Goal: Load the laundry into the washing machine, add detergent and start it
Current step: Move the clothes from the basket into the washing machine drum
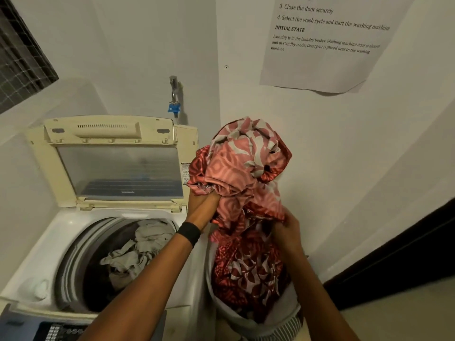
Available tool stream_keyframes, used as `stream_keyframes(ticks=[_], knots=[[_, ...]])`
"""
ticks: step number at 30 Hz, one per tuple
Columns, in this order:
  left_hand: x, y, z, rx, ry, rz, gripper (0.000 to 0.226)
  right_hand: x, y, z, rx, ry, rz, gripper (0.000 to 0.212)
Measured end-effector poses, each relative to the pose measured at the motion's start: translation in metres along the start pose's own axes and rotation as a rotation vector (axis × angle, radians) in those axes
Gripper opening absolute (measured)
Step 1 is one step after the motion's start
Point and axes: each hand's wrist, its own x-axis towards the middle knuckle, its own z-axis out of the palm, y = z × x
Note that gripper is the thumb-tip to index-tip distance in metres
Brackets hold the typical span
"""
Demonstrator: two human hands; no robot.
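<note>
A top-loading washing machine (61, 232) stands at the left with its lid (118, 168) raised. Pale grey clothes (138, 252) lie in its drum. To its right stands a white laundry basket (246, 323). A large red and pink patterned cloth (246, 173) is lifted high out of the basket, its lower part still hanging inside. My left hand (202, 205) grips the cloth's bunched left side. My right hand (286, 232) grips the cloth lower on the right. No detergent is in view.
The machine's control panel (56, 331) shows at the bottom left edge. A tap with a blue fitting (174, 99) is on the wall behind the machine. A printed instruction sheet (327, 40) hangs on the right wall. A dark doorway (406, 262) opens at the right.
</note>
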Motion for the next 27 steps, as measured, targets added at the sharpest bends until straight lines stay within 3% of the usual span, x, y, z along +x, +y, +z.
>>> stream_keyframes(ticks=[2,4,7,11,16,22,27], knots=[[-0.003,0.002,-0.012,0.023,0.016,-0.011,0.031,0.004,-0.042,-0.012,0.248,0.013,-0.054,0.029],[-0.007,0.003,-0.025,0.038,0.016,0.000,0.038,0.000,-0.084,-0.009,0.387,-0.120,-0.218,0.045],[-0.014,0.004,-0.046,0.081,-0.005,0.029,0.039,0.000,-0.116,0.024,0.209,-0.274,-0.417,0.058],[-0.025,0.003,-0.093,0.133,0.015,0.060,0.044,-0.010,-0.122,0.089,0.022,-0.390,-0.413,0.055],[-0.049,-0.011,-0.180,0.236,0.088,0.030,0.101,-0.043,-0.109,0.167,0.062,-0.623,-0.391,0.050],[-0.069,-0.040,-0.258,0.144,0.239,0.020,0.059,-0.079,-0.084,0.254,0.023,-0.728,-0.369,0.049],[-0.054,-0.084,-0.316,0.185,0.231,-0.063,0.057,-0.096,-0.064,0.309,-0.058,-0.727,-0.323,0.052]])
